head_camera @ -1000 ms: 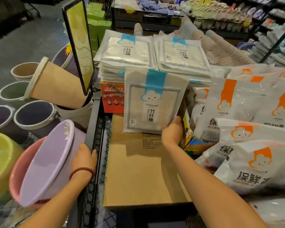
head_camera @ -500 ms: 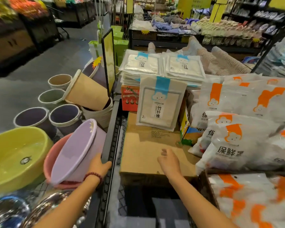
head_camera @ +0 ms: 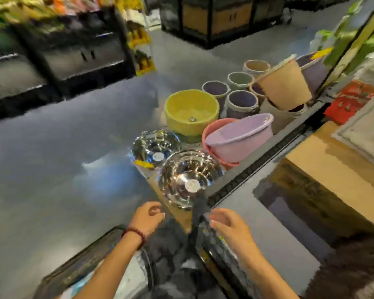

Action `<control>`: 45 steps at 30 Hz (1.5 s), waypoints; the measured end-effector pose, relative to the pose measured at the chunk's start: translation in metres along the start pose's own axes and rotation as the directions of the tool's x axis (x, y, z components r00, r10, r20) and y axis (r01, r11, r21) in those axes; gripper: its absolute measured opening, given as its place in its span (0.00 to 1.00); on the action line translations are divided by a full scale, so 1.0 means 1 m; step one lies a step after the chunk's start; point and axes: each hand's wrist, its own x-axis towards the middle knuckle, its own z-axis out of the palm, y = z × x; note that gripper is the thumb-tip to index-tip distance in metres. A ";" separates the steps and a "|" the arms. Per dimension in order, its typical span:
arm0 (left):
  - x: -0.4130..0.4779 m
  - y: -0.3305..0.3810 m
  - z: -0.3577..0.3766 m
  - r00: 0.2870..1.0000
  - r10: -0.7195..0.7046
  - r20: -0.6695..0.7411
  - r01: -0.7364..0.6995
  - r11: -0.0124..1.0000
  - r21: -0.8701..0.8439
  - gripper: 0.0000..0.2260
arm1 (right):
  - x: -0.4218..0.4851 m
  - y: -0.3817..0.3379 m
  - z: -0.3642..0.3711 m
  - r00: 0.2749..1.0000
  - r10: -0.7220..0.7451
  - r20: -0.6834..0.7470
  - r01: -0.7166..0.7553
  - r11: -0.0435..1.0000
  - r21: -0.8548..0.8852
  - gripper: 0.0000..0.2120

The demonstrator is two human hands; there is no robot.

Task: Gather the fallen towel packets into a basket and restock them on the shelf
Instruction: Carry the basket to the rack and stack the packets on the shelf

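**Basins flank the shelf**

Two shiny steel bowls [head_camera: 190,178] sit before a yellow plastic basin [head_camera: 191,111]. To their right a lilac plastic basin [head_camera: 240,134] lies inside a pink basin [head_camera: 212,131], beside the black wire shelf [head_camera: 257,160] bearing a brown cardboard box [head_camera: 333,167].

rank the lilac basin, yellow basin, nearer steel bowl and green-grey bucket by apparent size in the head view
1. lilac basin and nearer steel bowl: about alike, and the bowl is closer to the camera, so unranked.
2. yellow basin, slightly smaller.
3. green-grey bucket, clearly smallest.
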 end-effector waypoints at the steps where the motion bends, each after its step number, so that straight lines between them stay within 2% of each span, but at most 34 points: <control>1: -0.022 -0.032 -0.015 0.995 -0.079 -0.061 0.076 0.996 -0.043 0.13 | -0.009 0.002 0.020 0.996 -0.009 0.092 0.011 1.000 -0.024 0.10; 4: -0.090 -0.117 -0.052 0.950 -0.283 -0.130 0.269 0.956 -0.113 0.18 | -0.029 0.013 0.080 0.958 0.011 0.288 0.044 0.982 -0.183 0.09; 6: -0.133 -0.167 -0.073 0.890 -0.420 -0.176 0.381 0.899 -0.218 0.21 | -0.040 0.024 0.122 0.913 0.072 0.402 0.045 0.960 -0.276 0.10; 8: -0.172 -0.214 -0.093 0.824 -0.519 -0.228 0.445 0.841 -0.309 0.21 | -0.049 0.038 0.165 0.871 0.137 0.472 0.055 0.927 -0.371 0.10; 10: -0.205 -0.257 -0.111 0.772 -0.585 -0.248 0.480 0.793 -0.375 0.17 | -0.059 0.052 0.211 0.828 0.201 0.523 0.071 0.888 -0.455 0.11; 13: -0.236 -0.319 -0.141 0.722 -0.633 -0.279 0.514 0.761 -0.397 0.12 | -0.067 0.071 0.287 0.776 0.295 0.557 0.080 0.830 -0.552 0.13; 15: -0.241 -0.352 -0.163 0.694 -0.663 -0.281 0.524 0.732 -0.435 0.06 | -0.067 0.086 0.339 0.757 0.325 0.567 0.114 0.789 -0.604 0.13; 18: -0.238 -0.398 -0.191 0.653 -0.696 -0.300 0.530 0.702 -0.475 0.11 | -0.069 0.115 0.408 0.731 0.378 0.568 0.152 0.721 -0.676 0.13; 21: -0.226 -0.443 -0.203 0.648 -0.722 -0.243 0.565 0.670 -0.482 0.11 | -0.063 0.150 0.456 0.722 0.440 0.534 0.148 0.657 -0.740 0.13; 23: -0.208 -0.482 -0.207 0.603 -0.763 -0.232 0.611 0.629 -0.481 0.14 | -0.049 0.176 0.484 0.723 0.481 0.497 0.116 0.624 -0.773 0.13; 25: -0.187 -0.518 -0.208 0.560 -0.795 -0.231 0.645 0.594 -0.480 0.18 | -0.027 0.205 0.510 0.695 0.531 0.485 0.151 0.551 -0.821 0.08; 26: -0.176 -0.536 -0.207 0.543 -0.804 -0.240 0.661 0.586 -0.469 0.19 | -0.015 0.219 0.521 0.690 0.555 0.465 0.160 0.509 -0.846 0.07; 29: -0.142 -0.591 -0.202 0.520 -0.803 -0.293 0.712 0.596 -0.370 0.29 | 0.022 0.267 0.551 0.715 0.581 0.388 0.133 0.432 -0.892 0.14; 33: -0.099 -0.651 -0.191 0.498 -0.788 -0.362 0.731 0.606 -0.314 0.34 | 0.064 0.327 0.582 0.704 0.597 0.385 0.110 0.444 -0.889 0.12; 35: -0.084 -0.673 -0.181 0.531 -0.763 -0.370 0.710 0.638 -0.297 0.28 | 0.077 0.354 0.591 0.699 0.602 0.385 0.084 0.465 -0.881 0.04; 37: -0.075 -0.689 -0.170 0.549 -0.728 -0.411 0.681 0.675 -0.284 0.21 | 0.088 0.382 0.598 0.706 0.607 0.364 0.037 0.482 -0.875 0.07; 39: -0.071 -0.702 -0.160 0.533 -0.700 -0.476 0.666 0.694 -0.273 0.17 | 0.095 0.406 0.606 0.704 0.611 0.361 -0.008 0.515 -0.857 0.03; 42: -0.067 -0.714 -0.152 0.526 -0.658 -0.538 0.637 0.725 -0.263 0.14 | 0.098 0.437 0.619 0.697 0.614 0.370 -0.030 0.540 -0.841 0.16; 45: -0.065 -0.720 -0.147 0.541 -0.617 -0.572 0.590 0.763 -0.265 0.06 | 0.087 0.454 0.630 0.778 0.543 0.316 -0.025 0.529 -0.848 0.17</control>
